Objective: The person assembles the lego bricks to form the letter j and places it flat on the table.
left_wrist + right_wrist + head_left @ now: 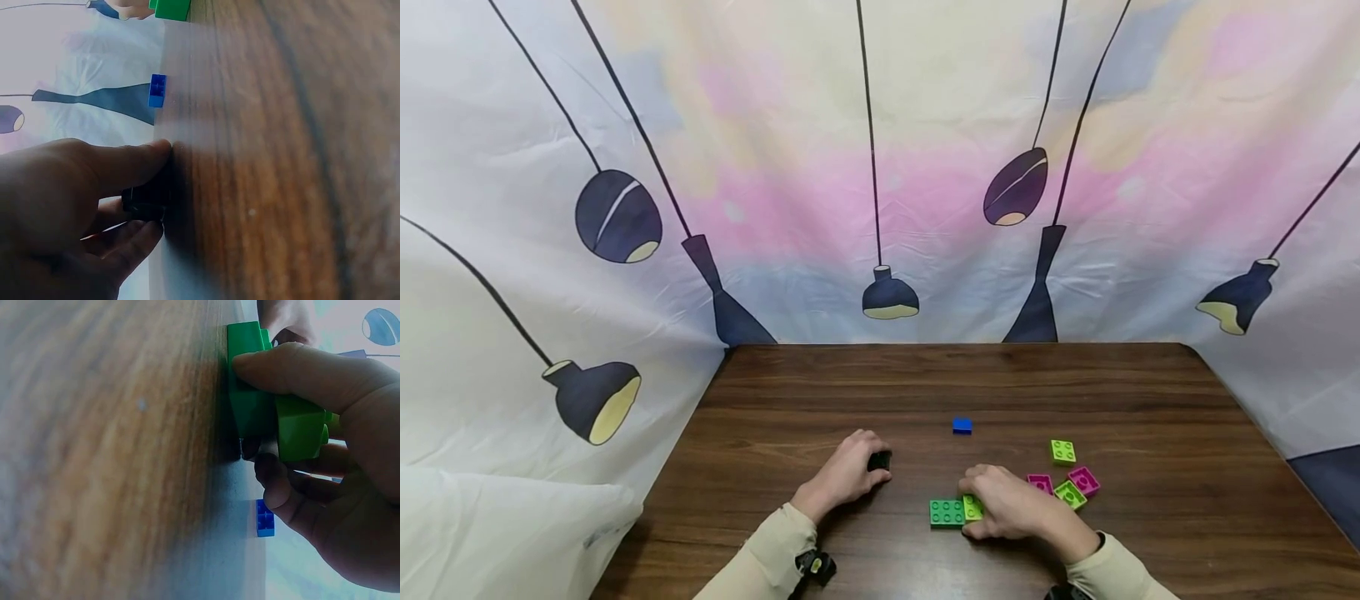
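Note:
My left hand (848,468) grips a black toy building brick (879,461) between thumb and fingers, low over the table; the fingers hide much of it in the left wrist view. To its right, my right hand (1006,504) holds a green toy brick (947,513) together with a lime green brick (299,430). The lime brick sits at the green brick's right end, on its upper side; whether they are pressed together I cannot tell. In the right wrist view the thumb lies against the green brick's side, with the other fingers curled at the far side.
A blue brick (962,426) lies farther back on the brown wooden table (775,400). Right of my right hand are a lime brick (1063,452), another lime brick (1070,495), a pink brick (1084,481) and a second pink brick (1040,483). A printed cloth (805,167) hangs behind.

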`<action>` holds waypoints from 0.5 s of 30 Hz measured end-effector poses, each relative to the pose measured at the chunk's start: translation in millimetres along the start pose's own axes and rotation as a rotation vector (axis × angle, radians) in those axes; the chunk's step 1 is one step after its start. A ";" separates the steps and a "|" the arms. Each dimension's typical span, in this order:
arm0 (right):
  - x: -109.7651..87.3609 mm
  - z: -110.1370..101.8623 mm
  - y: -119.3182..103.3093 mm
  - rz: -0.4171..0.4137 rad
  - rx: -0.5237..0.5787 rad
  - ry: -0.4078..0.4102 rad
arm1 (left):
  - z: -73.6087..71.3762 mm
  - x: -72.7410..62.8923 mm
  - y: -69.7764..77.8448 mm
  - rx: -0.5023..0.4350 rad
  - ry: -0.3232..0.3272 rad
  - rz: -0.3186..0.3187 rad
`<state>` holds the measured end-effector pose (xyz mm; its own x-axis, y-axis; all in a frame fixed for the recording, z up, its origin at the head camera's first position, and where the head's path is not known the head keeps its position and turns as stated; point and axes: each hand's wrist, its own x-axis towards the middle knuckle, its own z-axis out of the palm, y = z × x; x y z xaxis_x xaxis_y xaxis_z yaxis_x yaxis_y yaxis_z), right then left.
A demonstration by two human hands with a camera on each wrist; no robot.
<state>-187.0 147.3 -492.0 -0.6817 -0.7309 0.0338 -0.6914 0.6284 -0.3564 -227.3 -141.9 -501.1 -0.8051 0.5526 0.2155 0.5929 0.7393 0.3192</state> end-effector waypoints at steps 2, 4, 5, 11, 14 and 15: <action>-0.1 0.0 0.0 -0.003 0.001 0.001 | -0.6 -0.1 0.5 0.009 -0.005 0.013; 0.0 0.1 0.0 -0.008 -0.001 0.002 | -1.3 -0.3 1.4 0.008 -0.010 0.020; 0.1 0.1 0.0 -0.010 -0.005 0.003 | -1.7 -0.5 1.9 0.006 -0.011 0.023; 0.4 -0.1 0.0 -0.011 -0.014 0.002 | -2.5 -1.7 5.0 0.001 -0.006 0.020; 0.1 0.1 0.2 -0.010 -0.008 0.001 | -2.2 -2.2 7.0 0.018 -0.001 0.016; 0.0 0.1 0.3 -0.011 -0.009 0.001 | -2.3 -2.4 8.0 0.021 0.000 0.017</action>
<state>-187.2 147.5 -492.1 -0.6744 -0.7374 0.0387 -0.7009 0.6227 -0.3479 -220.7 -138.2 -496.9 -0.7949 0.5650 0.2211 0.6067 0.7377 0.2963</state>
